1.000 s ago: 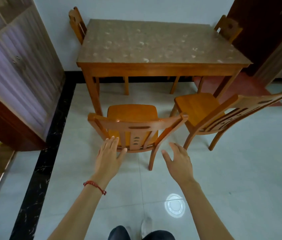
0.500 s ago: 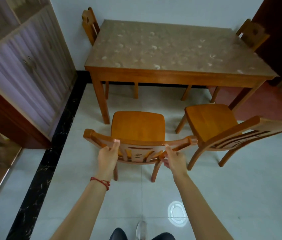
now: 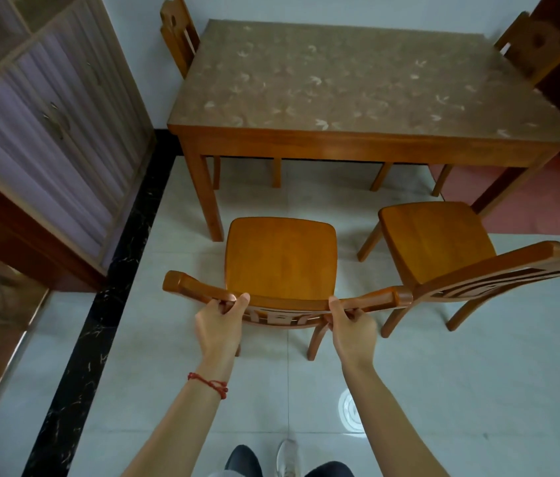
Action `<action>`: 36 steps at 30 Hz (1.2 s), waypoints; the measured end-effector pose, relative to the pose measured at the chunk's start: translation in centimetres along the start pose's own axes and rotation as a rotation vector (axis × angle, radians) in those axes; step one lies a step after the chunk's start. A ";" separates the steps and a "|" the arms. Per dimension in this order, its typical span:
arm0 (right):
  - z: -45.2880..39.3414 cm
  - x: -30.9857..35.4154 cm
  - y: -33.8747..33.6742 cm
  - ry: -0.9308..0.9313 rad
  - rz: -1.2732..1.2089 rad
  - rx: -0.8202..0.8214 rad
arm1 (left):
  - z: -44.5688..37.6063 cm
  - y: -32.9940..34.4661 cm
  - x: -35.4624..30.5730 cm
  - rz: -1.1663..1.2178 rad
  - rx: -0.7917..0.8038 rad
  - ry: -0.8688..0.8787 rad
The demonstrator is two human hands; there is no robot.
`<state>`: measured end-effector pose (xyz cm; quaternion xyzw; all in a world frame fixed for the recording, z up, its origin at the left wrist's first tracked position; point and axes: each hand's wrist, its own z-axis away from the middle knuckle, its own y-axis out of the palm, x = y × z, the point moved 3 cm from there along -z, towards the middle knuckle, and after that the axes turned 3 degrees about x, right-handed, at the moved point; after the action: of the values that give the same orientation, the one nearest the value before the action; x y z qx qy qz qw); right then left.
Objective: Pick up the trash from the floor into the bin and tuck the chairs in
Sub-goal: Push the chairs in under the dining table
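— Two hands are on one wooden chair. See them?

— Yes. The left hand grips the top rail of the chair back, with the thumb on top. The right hand grips the same rail, more to the right. Both have fingers curled round the wood.

— Where is that chair?

— It stands on the pale tiled floor, near the wooden bench. Its seat points at the bench but is not under it. The front of the seat is just beside the bench's front left leg.

— Is there another one?

— A second chair stands to the right, turned a bit sideways and also pulled out. Its back nearly meets the end of the rail that the hands hold. Two more chairs sit at the far corners of the bench.

— What else?

— A red string bracelet is on the left wrist. A cabinet stands on the left, past a black strip in the floor.
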<state>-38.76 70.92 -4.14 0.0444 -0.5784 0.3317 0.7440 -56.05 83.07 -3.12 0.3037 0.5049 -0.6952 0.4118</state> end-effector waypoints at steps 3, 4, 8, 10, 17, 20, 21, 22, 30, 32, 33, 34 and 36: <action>-0.6 0.3 0.0 -0.005 -0.010 -0.014 | -0.5 0.3 -0.2 0.022 -0.013 0.007; -0.9 0.5 0.0 -0.006 -0.012 -0.020 | -0.7 0.5 -0.4 0.025 -0.016 0.010; -2.1 1.2 0.0 -0.011 -0.008 -0.020 | -1.3 1.3 -1.1 0.077 -0.023 0.001; -2.7 1.4 0.0 -0.023 -0.003 -0.016 | -1.6 1.8 -1.4 0.090 -0.027 -0.008; -4.5 2.3 0.1 -0.036 0.003 -0.008 | -2.9 2.8 -2.4 0.148 -0.003 -0.037; -5.2 2.4 0.2 -0.061 0.013 0.011 | -3.4 3.2 -2.7 0.179 -0.003 -0.063; -5.5 2.4 0.3 -0.074 0.023 0.018 | -3.6 3.3 -2.8 0.196 -0.007 -0.078; -5.7 2.4 0.4 -0.083 0.030 0.023 | -3.8 3.4 -2.9 0.211 -0.011 -0.088; -8.6 3.5 1.3 -0.082 0.039 0.033 | -5.8 4.6 -4.4 0.199 0.004 -0.037; -9.5 4.0 1.7 -0.073 0.032 0.034 | -6.7 4.9 -5.0 0.191 0.001 -0.013; -10.0 4.2 1.9 -0.068 0.024 0.032 | -7.1 5.2 -5.3 0.183 0.000 -0.002; -10.5 4.6 2.1 -0.064 0.015 0.030 | -7.7 5.4 -5.7 0.179 -0.003 0.007; -11.7 5.3 2.4 -0.059 -0.005 0.034 | -8.8 6.0 -6.4 0.192 -0.012 0.022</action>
<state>-29.74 80.41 -4.05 0.0683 -0.5941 0.3380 0.7267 -47.70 92.26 -3.19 0.3559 0.4820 -0.6461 0.4728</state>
